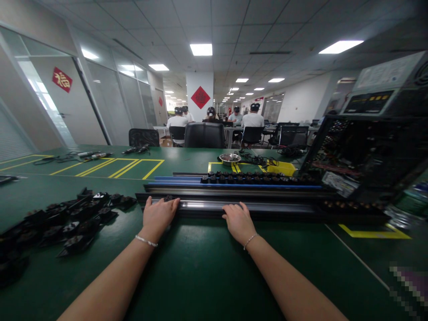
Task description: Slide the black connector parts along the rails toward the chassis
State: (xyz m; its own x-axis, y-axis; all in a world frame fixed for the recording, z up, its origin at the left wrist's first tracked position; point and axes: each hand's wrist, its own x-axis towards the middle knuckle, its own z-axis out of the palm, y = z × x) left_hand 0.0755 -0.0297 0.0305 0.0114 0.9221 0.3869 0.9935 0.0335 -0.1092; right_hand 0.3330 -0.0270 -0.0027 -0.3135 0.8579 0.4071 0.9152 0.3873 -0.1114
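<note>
Both forearms, left [112, 274] and right [289, 276], are bare and extend forward, converging toward the hands. Left hand [158, 216]: back uppermost, thumb extended inward. Right hand [238, 221]: back uppermost, fingers bent. The hands are level and apart. Palms are hidden; finger closure cannot be determined.

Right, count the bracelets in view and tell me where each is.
2: one bracelet at the wrist of the left hand, another bracelet at the wrist of the right hand. The people beyond may wear more, too small to tell.
</note>
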